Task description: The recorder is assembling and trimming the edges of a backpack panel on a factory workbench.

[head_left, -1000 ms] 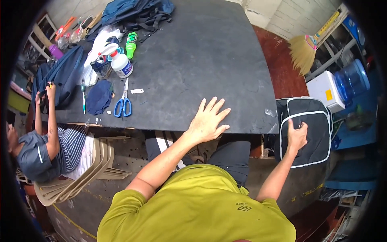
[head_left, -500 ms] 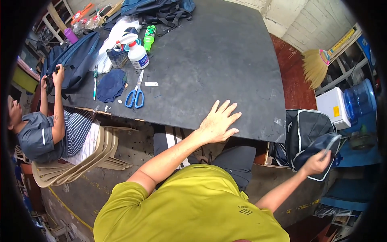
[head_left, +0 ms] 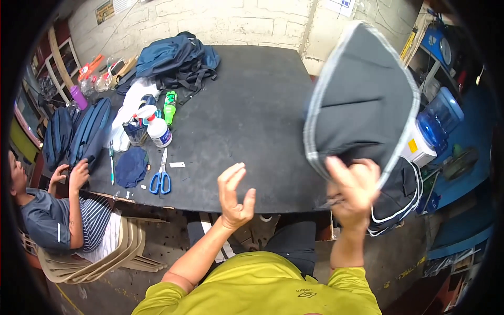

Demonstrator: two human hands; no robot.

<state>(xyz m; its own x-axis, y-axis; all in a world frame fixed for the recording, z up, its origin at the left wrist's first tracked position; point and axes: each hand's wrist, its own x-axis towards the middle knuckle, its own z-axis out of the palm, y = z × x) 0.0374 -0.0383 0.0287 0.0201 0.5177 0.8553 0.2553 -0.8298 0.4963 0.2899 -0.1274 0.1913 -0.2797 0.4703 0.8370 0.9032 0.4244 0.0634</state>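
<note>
Right hand (head_left: 353, 185) raised at right, fingers closed on lower edge of dark grey backpack (head_left: 362, 100) with pale trim; bag lifted clear of black table (head_left: 252, 121), hanging over its right end, water dispenser (head_left: 433, 128) just behind. Left hand (head_left: 234, 195) above near table edge, fingers spread and curled, holding nothing. Far left on table: blue-handled scissors (head_left: 160, 181), white spray bottle (head_left: 157, 128), green bottle (head_left: 169, 105), navy bag (head_left: 178, 58). Seated person (head_left: 58, 215) at near left, hands on blue bags.
</note>
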